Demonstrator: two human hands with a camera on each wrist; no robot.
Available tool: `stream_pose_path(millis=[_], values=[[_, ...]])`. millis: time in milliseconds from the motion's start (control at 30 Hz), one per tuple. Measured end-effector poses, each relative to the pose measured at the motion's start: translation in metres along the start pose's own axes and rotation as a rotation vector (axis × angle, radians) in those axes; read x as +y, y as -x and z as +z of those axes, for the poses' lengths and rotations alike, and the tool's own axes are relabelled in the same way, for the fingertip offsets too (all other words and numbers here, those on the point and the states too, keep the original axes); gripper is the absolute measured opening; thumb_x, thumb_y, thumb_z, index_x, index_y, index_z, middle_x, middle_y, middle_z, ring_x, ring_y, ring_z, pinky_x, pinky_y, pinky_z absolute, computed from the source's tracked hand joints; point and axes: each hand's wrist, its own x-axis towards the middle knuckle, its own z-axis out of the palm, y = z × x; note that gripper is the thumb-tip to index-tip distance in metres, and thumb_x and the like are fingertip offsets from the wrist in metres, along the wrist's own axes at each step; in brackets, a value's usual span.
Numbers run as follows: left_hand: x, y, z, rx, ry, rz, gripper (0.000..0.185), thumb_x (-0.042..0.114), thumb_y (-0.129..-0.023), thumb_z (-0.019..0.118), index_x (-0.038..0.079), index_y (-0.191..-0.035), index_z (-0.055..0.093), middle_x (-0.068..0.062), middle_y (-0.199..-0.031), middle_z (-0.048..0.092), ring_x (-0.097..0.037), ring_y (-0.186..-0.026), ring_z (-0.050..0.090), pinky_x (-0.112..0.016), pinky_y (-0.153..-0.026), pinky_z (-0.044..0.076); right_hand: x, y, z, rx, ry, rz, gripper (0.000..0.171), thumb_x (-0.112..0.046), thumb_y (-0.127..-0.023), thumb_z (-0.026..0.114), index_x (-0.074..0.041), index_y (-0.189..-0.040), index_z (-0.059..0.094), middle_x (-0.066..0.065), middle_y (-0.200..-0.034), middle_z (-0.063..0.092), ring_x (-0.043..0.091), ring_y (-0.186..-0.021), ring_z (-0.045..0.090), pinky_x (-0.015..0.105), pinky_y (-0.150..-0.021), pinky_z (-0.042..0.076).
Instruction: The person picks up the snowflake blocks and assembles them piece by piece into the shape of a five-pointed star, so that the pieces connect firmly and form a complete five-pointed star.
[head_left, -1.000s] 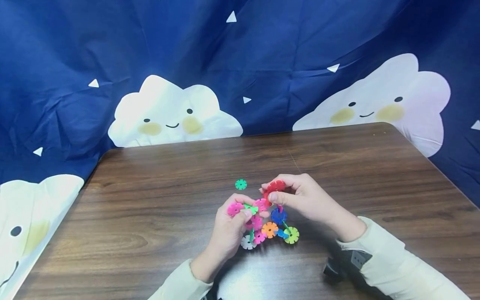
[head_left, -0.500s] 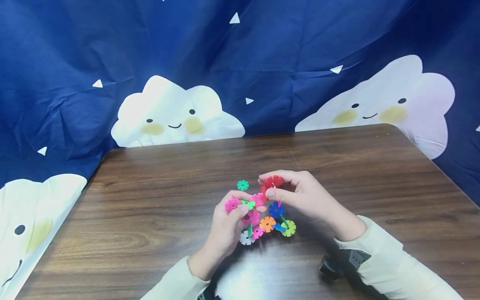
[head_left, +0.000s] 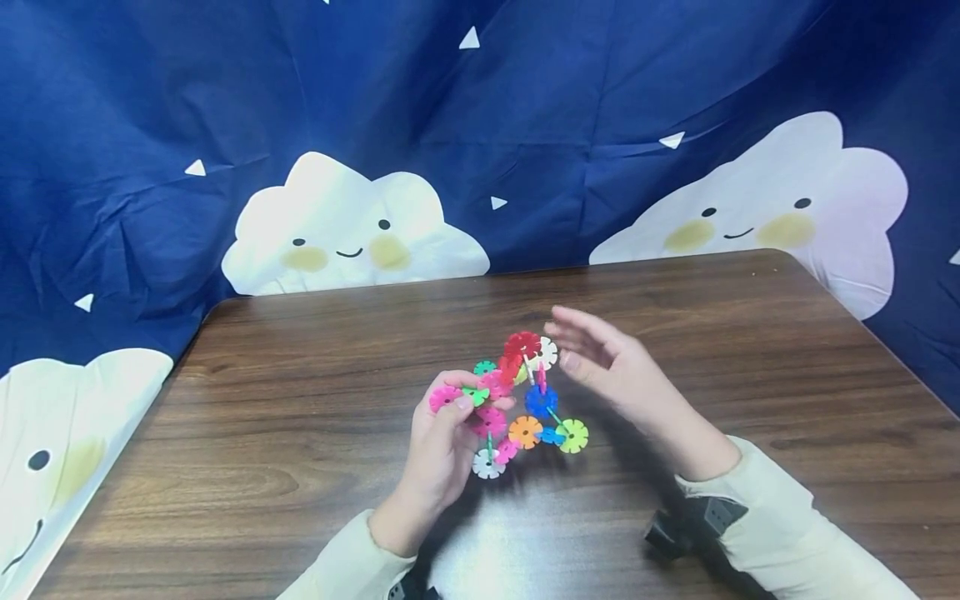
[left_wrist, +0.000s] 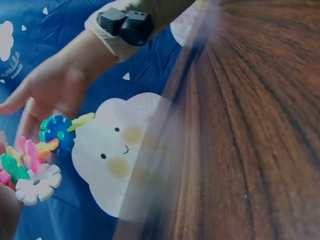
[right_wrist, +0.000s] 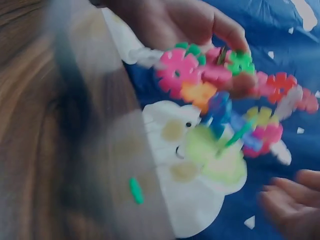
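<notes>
Notched plastic discs, joined into a many-coloured ring-like chain, hang above the table from my left hand (head_left: pixel 438 446), which pinches a green disc (head_left: pixel 476 397) beside a pink disc (head_left: pixel 444 398). Red discs (head_left: pixel 522 344) top the chain, with a white disc (head_left: pixel 549 353) behind them. Lower down come a blue disc (head_left: pixel 541 402), an orange disc (head_left: pixel 525 432), a lime disc (head_left: pixel 573 436) and another white disc (head_left: pixel 488 464). My right hand (head_left: pixel 618 362) is apart from the chain, just right of it, with fingers extended and nothing held. The right wrist view blurs the lime disc (right_wrist: pixel 217 155).
A loose green disc (head_left: pixel 485 367) lies on the brown wooden table (head_left: pixel 262 433) behind the chain. At the table's far edge hangs a blue cloth (head_left: pixel 525 108) printed with white clouds. A black wrist camera (head_left: pixel 667 533) is strapped under the right sleeve.
My right hand has let go of the red discs and moved back to the right, its fingers spreading. My left hand has shifted slightly left and up with the chain.
</notes>
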Motion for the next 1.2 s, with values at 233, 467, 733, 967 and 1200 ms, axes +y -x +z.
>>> stream_pose_path(millis=[233,467,733,967,1200], values=[[0.003,-0.001,0.001,0.052,0.071,-0.044,0.030,0.000,-0.092,0.030,0.012,-0.099,0.056,-0.001,-0.095,0.063,-0.015,-0.085,0.067,-0.021,-0.071,0.050,0.023,0.005,-0.002,-0.453,-0.136,0.200,0.087,-0.048,-0.088,0.056,0.007,-0.141,0.016,0.033,-0.132,0.042,0.038,-0.115,0.051,0.045,-0.092,0.047],[0.002,-0.001,0.000,0.106,0.091,-0.055,0.030,0.002,-0.092,0.029,0.012,-0.098,0.056,0.000,-0.096,0.064,-0.015,-0.085,0.066,-0.022,-0.075,0.049,0.035,0.006,0.012,-0.487,-0.400,0.241,0.063,-0.014,-0.087,0.065,0.010,-0.131,0.027,0.013,-0.100,0.066,0.025,-0.087,0.067,0.052,-0.077,0.053],[-0.003,-0.003,-0.003,0.152,0.068,-0.028,0.028,0.002,-0.091,0.031,0.013,-0.097,0.056,0.000,-0.091,0.064,-0.011,-0.084,0.063,-0.021,-0.073,0.048,0.034,0.008,0.016,-0.368,-0.397,0.217,0.059,-0.005,-0.085,0.065,0.011,-0.131,0.031,0.009,-0.097,0.066,0.019,-0.084,0.067,0.042,-0.076,0.055],[-0.005,-0.001,-0.011,0.168,0.009,-0.069,0.028,0.002,-0.089,0.035,0.015,-0.104,0.054,0.005,-0.089,0.063,-0.009,-0.081,0.058,-0.022,-0.075,0.045,0.030,0.009,0.009,-0.341,-0.338,0.224,0.058,-0.005,-0.083,0.067,0.011,-0.128,0.034,0.008,-0.095,0.067,0.020,-0.081,0.067,0.042,-0.075,0.056],[-0.001,0.001,-0.018,0.130,-0.174,-0.131,0.039,0.007,-0.087,0.043,0.011,-0.126,0.044,0.004,-0.108,0.062,-0.011,-0.099,0.058,-0.026,-0.082,0.045,0.020,0.007,-0.003,-0.400,-0.215,0.258,0.062,-0.007,-0.081,0.069,0.009,-0.130,0.034,0.015,-0.097,0.066,0.019,-0.080,0.066,0.037,-0.076,0.056]])
